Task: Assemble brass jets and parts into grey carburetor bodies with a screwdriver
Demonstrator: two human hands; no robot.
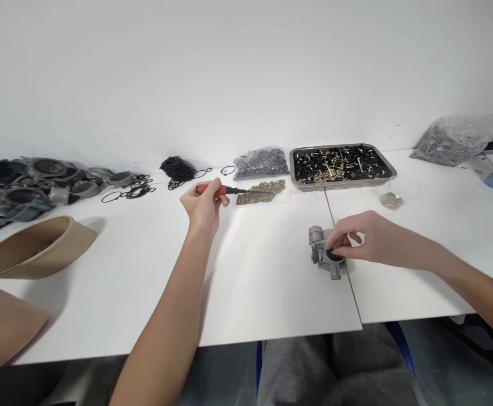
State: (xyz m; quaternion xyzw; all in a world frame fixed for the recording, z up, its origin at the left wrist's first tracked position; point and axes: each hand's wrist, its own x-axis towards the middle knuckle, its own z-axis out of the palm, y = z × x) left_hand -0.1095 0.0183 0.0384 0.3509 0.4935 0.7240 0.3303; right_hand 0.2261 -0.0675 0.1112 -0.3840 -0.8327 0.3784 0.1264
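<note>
My left hand (204, 207) is closed around a screwdriver (231, 190) with a red and black handle. Its thin shaft points right, over a pile of small brass-coloured screws (255, 197) on a clear plastic bag. My right hand (367, 234) has its thumb and fingertips pinched together at the round opening of a grey cast-metal carburetor body (316, 237) on the table. Something dark and brass-coloured shows in that opening, but the fingertips partly cover it. Just beyond the right hand lies a small clear bag with shiny brass-coloured pieces (391, 200).
Along the wall stand a metal tray (300, 185) of black and brass parts, a bag of dark balls (261, 163), black rubber rings (177, 169) and a bag of grey parts (439, 141). Metal castings (47, 175) and a tan container (66, 248) occupy the left, beside another person's arm (5, 324).
</note>
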